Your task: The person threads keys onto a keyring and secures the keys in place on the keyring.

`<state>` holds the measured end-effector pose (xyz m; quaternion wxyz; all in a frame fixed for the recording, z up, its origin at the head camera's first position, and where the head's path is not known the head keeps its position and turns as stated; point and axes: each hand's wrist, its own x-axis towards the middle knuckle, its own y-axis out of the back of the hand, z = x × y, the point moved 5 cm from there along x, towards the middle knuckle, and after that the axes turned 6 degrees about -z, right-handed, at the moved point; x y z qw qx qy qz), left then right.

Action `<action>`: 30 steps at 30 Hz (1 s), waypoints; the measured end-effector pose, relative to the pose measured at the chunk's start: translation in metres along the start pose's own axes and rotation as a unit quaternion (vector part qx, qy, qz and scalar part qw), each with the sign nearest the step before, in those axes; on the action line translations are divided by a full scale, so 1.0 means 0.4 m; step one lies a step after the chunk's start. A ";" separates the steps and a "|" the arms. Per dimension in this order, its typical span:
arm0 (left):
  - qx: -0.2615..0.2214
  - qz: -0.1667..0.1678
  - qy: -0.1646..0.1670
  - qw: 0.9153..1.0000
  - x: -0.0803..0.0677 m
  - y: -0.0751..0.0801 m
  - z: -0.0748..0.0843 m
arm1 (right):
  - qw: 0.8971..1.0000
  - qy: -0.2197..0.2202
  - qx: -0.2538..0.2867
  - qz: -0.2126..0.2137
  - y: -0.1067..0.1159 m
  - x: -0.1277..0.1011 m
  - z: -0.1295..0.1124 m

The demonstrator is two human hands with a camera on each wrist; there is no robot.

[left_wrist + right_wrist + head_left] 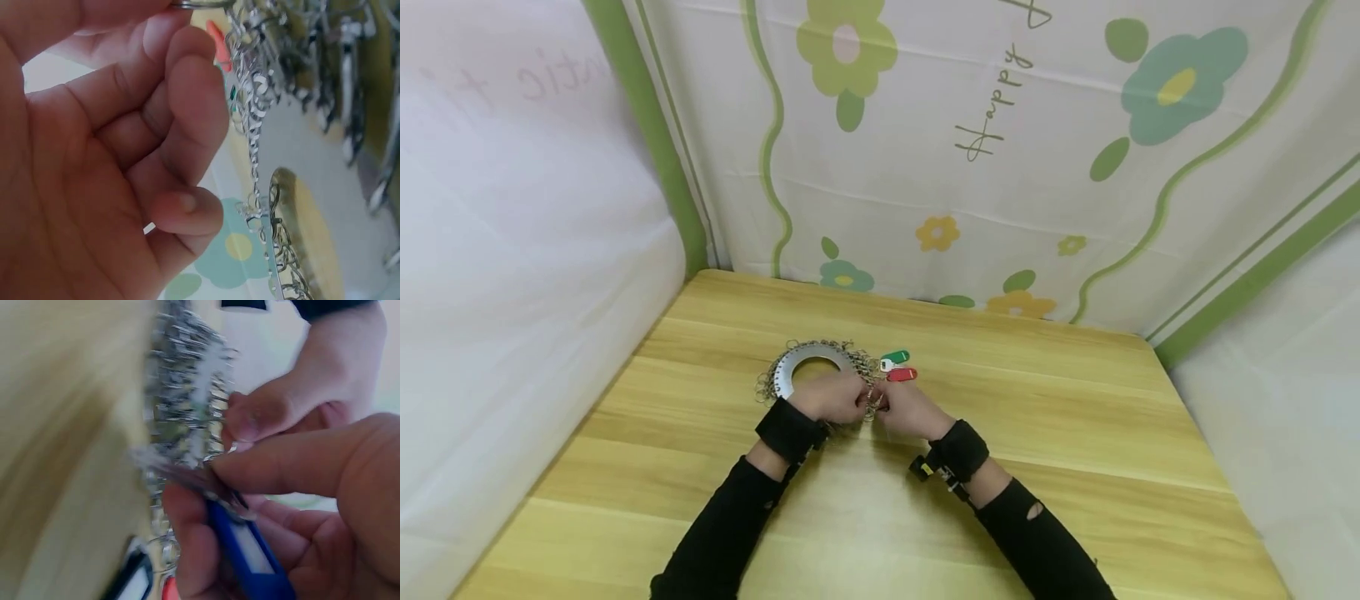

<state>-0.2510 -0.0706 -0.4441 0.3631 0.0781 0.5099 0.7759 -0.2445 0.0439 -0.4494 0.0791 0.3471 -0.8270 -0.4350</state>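
Observation:
A flat silver ring-shaped disc (788, 367) lies on the table, its rim hung all round with small metal clasps and rings. My left hand (835, 397) is at its right edge, where thumb and index finger pinch a metal split ring (203, 4); the other fingers are bent loosely. Close against it, my right hand (913, 410) pinches a key (181, 472) between thumb and finger. A blue key tag (250, 556) hangs from that key, against the right palm. Beside the hands lie a green key tag (895, 357) and a red key tag (902, 375).
The wooden table (1037, 517) spreads around both forearms. Printed white cloth walls (1045, 192) rise behind it and along both sides. Black straps (962, 450) with small cameras sit on both wrists.

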 end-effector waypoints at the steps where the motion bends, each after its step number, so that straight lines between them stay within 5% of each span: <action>1: 0.005 -0.001 0.000 1.000 0.000 -0.005 0.001 | 1.000 0.004 -0.013 -0.009 -0.006 0.000 0.000; 12: 0.129 0.023 -0.022 0.991 0.005 -0.070 0.033 | 0.990 0.064 -0.124 -0.001 -0.056 -0.018 0.018; 18: 0.141 0.040 -0.047 0.988 0.009 -0.084 0.039 | 0.986 0.062 -0.152 0.028 -0.058 -0.038 0.023; 24: 0.085 0.016 -0.057 0.995 -0.011 -0.067 0.039 | 0.988 0.046 -0.141 0.032 -0.053 -0.057 0.021; 30: 0.066 0.003 -0.052 0.996 -0.052 0.018 0.032 | 0.990 0.023 -0.130 0.051 -0.009 -0.092 0.038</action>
